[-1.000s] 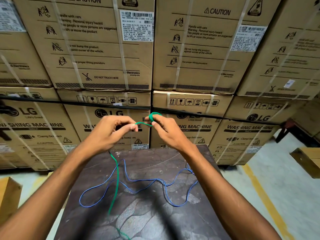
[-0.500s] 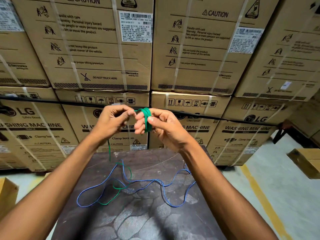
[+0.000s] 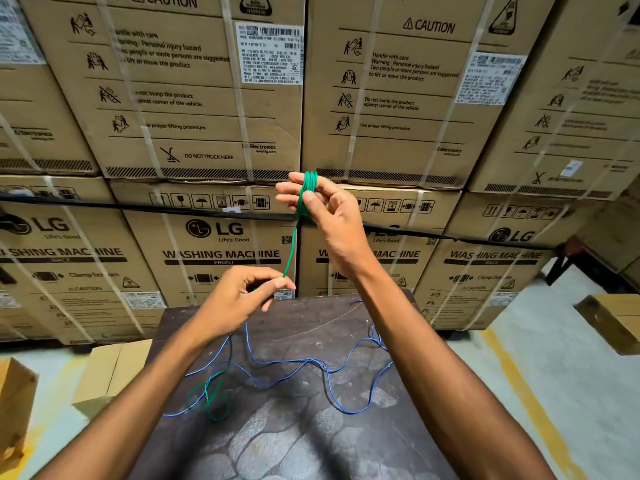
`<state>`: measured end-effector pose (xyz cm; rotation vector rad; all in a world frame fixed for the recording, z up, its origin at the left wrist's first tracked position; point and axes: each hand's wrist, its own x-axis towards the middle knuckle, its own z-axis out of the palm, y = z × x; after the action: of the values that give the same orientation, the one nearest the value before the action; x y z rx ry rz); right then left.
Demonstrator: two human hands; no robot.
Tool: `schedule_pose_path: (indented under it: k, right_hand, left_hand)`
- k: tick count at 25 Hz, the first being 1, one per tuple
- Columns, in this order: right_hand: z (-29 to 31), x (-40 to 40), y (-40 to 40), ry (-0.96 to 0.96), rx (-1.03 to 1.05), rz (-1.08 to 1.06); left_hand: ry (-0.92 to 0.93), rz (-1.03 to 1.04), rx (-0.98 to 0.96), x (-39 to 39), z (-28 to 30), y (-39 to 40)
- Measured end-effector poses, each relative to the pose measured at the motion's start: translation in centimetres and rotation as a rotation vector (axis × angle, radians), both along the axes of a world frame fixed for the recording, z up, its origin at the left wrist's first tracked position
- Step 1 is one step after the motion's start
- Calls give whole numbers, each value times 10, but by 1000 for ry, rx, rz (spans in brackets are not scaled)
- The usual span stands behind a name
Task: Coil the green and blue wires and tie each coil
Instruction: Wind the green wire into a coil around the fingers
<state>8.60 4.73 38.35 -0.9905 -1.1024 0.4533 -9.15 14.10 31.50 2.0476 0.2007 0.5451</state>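
Left hand pinches green wire just above table. Right hand, higher, fingers wound w/ green turns, thumb clamping. Green approx half coiled, untied; blue wire loose on table, untouched.

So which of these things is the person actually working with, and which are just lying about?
In use:
green wire, wound round the right hand fingers
left hand, pinching the green strand
blue wire, loose on the table, waiting its turn

Just lying about:
stacked washing machine cartons
small cardboard boxes on the floor
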Motion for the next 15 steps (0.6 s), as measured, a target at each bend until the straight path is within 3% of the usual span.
schedule_pose_path:
  k: [3, 9, 13, 15]
  right_hand:
    - [-11, 0, 4, -99, -73, -112]
    - [-44, 0, -6, -554, -321, -179]
    - [-47, -17, -22, -337, -335, 103]
    - [-40, -24, -27, -222, -283, 252]
  left_hand:
    - [51, -38, 123, -9, 14, 0]
    - [-48, -17, 170, -17, 63, 6]
    - [-111, 57, 220, -10, 85, 35]
    - [-152, 110, 132, -2, 81, 49]
